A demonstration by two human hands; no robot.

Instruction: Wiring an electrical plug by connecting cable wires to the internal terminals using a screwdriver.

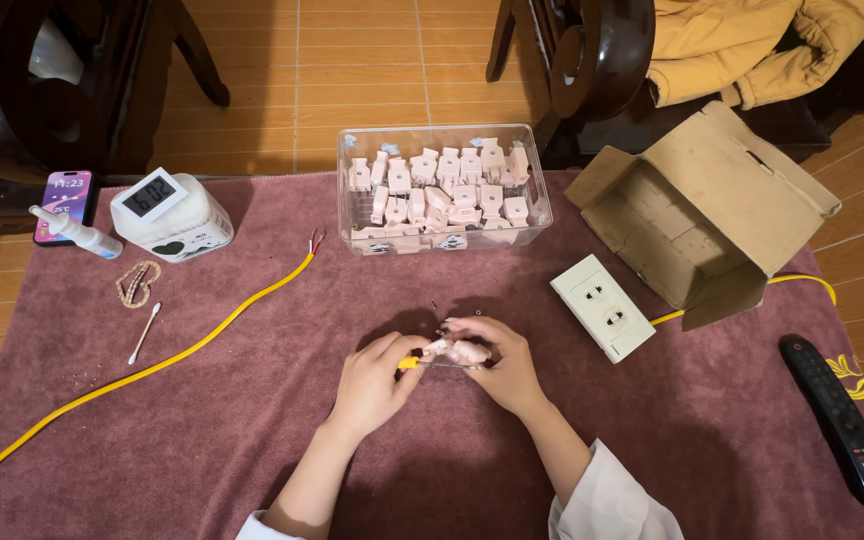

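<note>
Item one: I see the left hand [372, 383] closed around a small yellow-handled screwdriver [410, 363], its tip at the pink plug [460, 351] pinched in the right hand [505, 365]. Both sit over the maroon worktop [202, 440], just in front of the clear bin [444, 190] of matching plugs. Right of that bin: white socket [603, 306], open cardboard box [707, 215].

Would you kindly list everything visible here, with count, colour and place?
plugs: many, pale pink, in clear bin
bin: one, clear, top centre
cable: one, yellow, left
socket: one, cream, right of centre
box: one, brown, open, right
remote: one, black, far right
clock: one, white, upper left
phone: one, far left
swab: one, white, left
cloth: one, maroon, underneath
left hand: holds screwdriver
right hand: holds plug
</note>
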